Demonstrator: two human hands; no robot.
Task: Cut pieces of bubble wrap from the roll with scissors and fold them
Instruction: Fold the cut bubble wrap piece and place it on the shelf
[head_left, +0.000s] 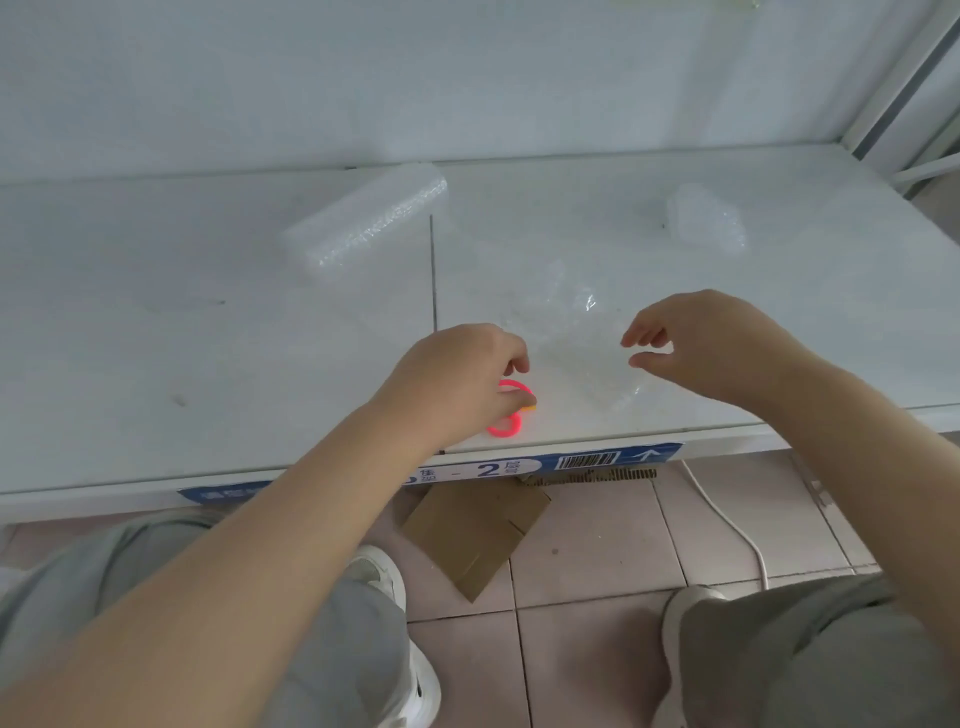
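Nearest the lens, grey trouser legs (332, 639) and white shoes (387, 577) over pinkish floor tiles (587, 566), with a flat piece of brown cardboard (475, 530) and a white cable (727, 519) just beyond. Along the front lip of the white shelf (208, 332), a blue label strip (587, 460) with a barcode. At the shelf edge, left hand (457, 379) curled down over pink-handled scissors (511, 415), fingers closed round the upper loop, blades hidden. Beside it, right hand (711, 343) above a cut sheet of clear bubble wrap (582, 353), thumb and forefinger a little apart, other fingers loosely curled; contact with the film impossible to judge. Sheet flat, near-invisible but for glints. Further back, bubble wrap roll (369, 223) on its side, slantwise, milky and dimpled. Far right, a small bunched bubble wrap piece (706, 218).
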